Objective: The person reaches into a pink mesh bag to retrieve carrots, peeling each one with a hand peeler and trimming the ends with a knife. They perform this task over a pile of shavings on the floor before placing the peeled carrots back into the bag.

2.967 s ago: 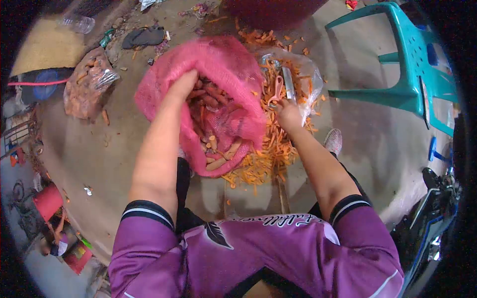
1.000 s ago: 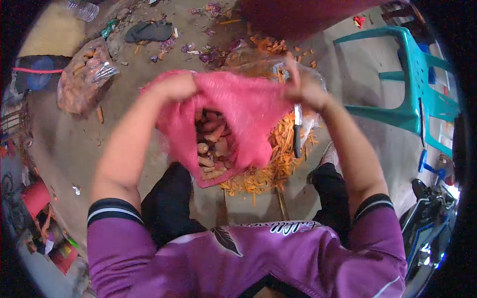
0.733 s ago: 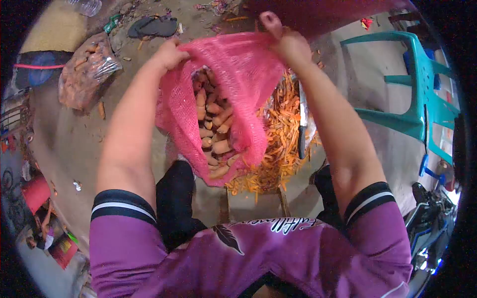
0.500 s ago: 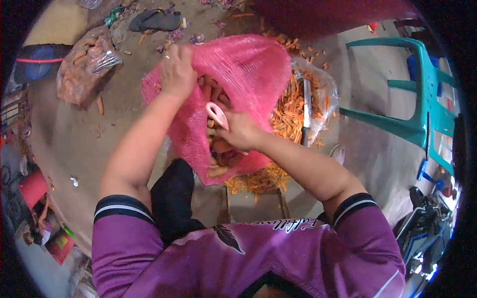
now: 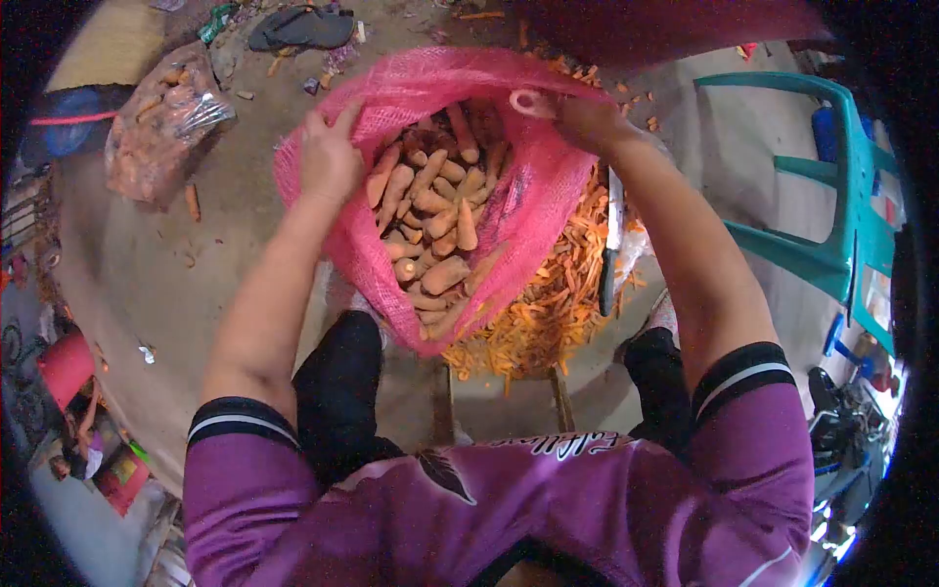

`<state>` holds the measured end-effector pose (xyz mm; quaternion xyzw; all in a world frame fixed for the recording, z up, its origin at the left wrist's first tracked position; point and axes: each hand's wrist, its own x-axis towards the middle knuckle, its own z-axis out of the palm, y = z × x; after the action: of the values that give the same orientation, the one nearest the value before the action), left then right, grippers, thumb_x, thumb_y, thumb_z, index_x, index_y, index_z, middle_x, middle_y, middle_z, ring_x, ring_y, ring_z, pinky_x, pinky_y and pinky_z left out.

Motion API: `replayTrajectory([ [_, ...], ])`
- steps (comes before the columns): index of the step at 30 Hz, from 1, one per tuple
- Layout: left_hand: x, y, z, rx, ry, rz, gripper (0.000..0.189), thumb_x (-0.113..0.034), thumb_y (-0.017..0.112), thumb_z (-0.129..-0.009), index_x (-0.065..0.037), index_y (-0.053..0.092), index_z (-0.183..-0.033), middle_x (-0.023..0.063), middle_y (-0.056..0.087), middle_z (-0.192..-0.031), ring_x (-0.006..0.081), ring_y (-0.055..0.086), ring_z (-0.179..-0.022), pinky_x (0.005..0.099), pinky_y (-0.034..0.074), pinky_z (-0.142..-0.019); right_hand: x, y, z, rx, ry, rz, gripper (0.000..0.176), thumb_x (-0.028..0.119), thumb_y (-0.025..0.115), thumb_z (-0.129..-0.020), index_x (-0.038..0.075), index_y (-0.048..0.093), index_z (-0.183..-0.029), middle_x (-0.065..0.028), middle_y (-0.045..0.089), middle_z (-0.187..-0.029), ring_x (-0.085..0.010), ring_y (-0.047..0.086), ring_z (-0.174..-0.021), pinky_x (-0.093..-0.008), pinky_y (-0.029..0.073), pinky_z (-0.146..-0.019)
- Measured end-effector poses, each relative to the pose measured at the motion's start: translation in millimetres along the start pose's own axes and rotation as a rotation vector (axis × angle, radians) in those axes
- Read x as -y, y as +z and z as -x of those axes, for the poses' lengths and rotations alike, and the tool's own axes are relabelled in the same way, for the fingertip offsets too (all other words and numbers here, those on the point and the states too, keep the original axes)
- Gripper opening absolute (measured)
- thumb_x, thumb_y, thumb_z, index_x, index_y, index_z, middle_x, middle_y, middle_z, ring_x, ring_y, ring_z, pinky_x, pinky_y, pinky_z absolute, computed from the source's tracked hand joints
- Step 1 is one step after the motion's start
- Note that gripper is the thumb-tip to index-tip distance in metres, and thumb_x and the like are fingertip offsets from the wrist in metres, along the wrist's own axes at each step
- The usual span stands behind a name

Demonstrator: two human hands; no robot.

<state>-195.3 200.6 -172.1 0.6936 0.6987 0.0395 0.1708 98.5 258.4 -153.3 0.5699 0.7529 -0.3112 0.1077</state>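
Note:
A pink mesh sack (image 5: 533, 225) stands wide open between my hands, with several unpeeled carrots (image 5: 430, 201) inside. My left hand (image 5: 333, 157) grips the left rim of the sack. At the upper right rim, my right hand (image 5: 587, 122) is closed on the mesh and also on a peeler whose pale pink looped handle (image 5: 533, 103) sticks out to the left. Orange peelings (image 5: 558, 293) lie heaped under and right of the sack. On them rests a knife (image 5: 611, 245) with a black handle.
A clear plastic bag of carrots (image 5: 166, 122) lies at the upper left, with a loose carrot (image 5: 193, 203) below it. A dark sandal (image 5: 301, 29) is at the top. On the right stands a green plastic chair (image 5: 841, 196). Another person (image 5: 88, 445) shows at the far left.
My right hand has come out of the sack and moved up and right to its rim, with the peeler. The mouth has been spread wide, showing more carrots.

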Motion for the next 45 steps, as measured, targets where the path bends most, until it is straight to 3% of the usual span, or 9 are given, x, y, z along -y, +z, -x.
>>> replayTrajectory([
  [5,101.6,25.3,-26.1,0.711,-0.616,1.504,0.034,-0.005,0.048,-0.068,-0.001,0.052,-0.102,0.0104,0.058,-0.085,0.0227,0.055,-0.081,0.0353,0.043,-0.075,-33.0,34.6,-33.4,-0.029,-0.232,-0.356,0.042,0.024,0.051,-0.078,0.012,0.044,-0.118,-0.0136,0.055,-0.105,-0.0218,0.053,-0.094,-0.033,0.038,-0.084],
  [11,137.7,82.1,-27.8,0.526,-0.41,0.338,0.034,-0.013,0.052,-0.07,0.001,0.051,-0.101,0.0191,0.056,-0.096,0.0315,0.054,-0.091,0.0393,0.042,-0.081,-44.8,59.9,-57.9,0.048,0.001,-0.708,0.05,0.029,0.054,-0.078,0.007,0.038,-0.12,-0.0119,0.054,-0.102,-0.0224,0.054,-0.082,-0.0301,0.043,-0.071],
  [16,53.3,33.6,-22.6,-0.109,-0.238,-0.167,0.036,-0.021,0.058,-0.067,-0.004,0.051,-0.098,0.0201,0.052,-0.103,0.0324,0.049,-0.099,0.0399,0.04,-0.083,-11.7,70.4,-44.2,0.015,0.123,-1.328,0.026,0.028,0.054,-0.079,0.004,0.053,-0.09,-0.0031,0.052,-0.065,-0.0109,0.047,-0.053,-0.022,0.037,-0.047],
  [19,-19.9,-18.3,-0.9,-0.129,-0.038,-0.186,0.034,-0.018,0.059,-0.064,-0.003,0.051,-0.094,0.0172,0.051,-0.098,0.0323,0.049,-0.096,0.0399,0.042,-0.079,1.2,51.6,-19.9,0.069,0.122,-1.562,0.022,0.028,0.058,-0.077,0.007,0.053,-0.075,-0.0001,0.048,-0.058,-0.0097,0.044,-0.048,-0.0219,0.032,-0.041],
  [21,-22.1,-12.7,10.3,-0.028,0.478,-0.048,0.036,-0.018,0.061,-0.063,-0.004,0.049,-0.094,0.0156,0.052,-0.087,0.0355,0.05,-0.088,0.0417,0.043,-0.073,1.7,43.4,3.0,0.087,0.142,-1.523,0.026,0.029,0.062,-0.073,0.003,0.058,-0.073,-0.0025,0.053,-0.064,-0.0119,0.047,-0.055,-0.0236,0.036,-0.05],
  [23,-47.1,-10.7,34.8,0.431,0.705,-0.03,0.032,-0.021,0.06,-0.064,-0.006,0.053,-0.092,0.0175,0.054,-0.087,0.0357,0.053,-0.084,0.0425,0.045,-0.068,8.6,42.1,25.0,0.059,0.102,-1.405,0.025,0.029,0.061,-0.074,0.005,0.055,-0.073,-0.001,0.05,-0.062,-0.0104,0.044,-0.052,-0.0232,0.034,-0.047],
  [29,8.7,65.3,13.0,0.333,0.04,-0.216,0.024,-0.023,0.057,-0.065,-0.008,0.06,-0.083,0.0137,0.059,-0.084,0.0295,0.058,-0.079,0.0395,0.046,-0.068,-8.9,70.6,70.2,0.158,0.239,-1.247,0.023,0.027,0.058,-0.077,0.004,0.055,-0.078,-0.0001,0.047,-0.059,-0.0095,0.044,-0.052,-0.0227,0.035,-0.048],
  [37,-16.6,60.7,35.9,0.175,0.189,-0.387,0.017,-0.014,0.051,-0.07,-0.006,0.061,-0.081,0.013,0.059,-0.087,0.0297,0.057,-0.083,0.0408,0.045,-0.07,-22.6,60.1,145.1,0.227,0.535,-1.231,0.028,0.029,0.056,-0.079,0.002,0.055,-0.087,-0.0017,0.051,-0.065,-0.0102,0.044,-0.054,-0.0223,0.036,-0.051],
  [45,-61.0,-9.8,80.9,0.143,0.28,-0.038,0.027,-0.014,0.06,-0.07,-0.003,0.049,-0.092,0.0137,0.056,-0.084,0.0319,0.056,-0.079,0.0376,0.046,-0.069,-22.2,18.8,268.4,-0.177,0.524,-1.56,0.028,0.021,0.059,-0.076,-0.004,0.055,-0.088,-0.0085,0.058,-0.074,-0.0156,0.055,-0.059,-0.0261,0.045,-0.053],
])
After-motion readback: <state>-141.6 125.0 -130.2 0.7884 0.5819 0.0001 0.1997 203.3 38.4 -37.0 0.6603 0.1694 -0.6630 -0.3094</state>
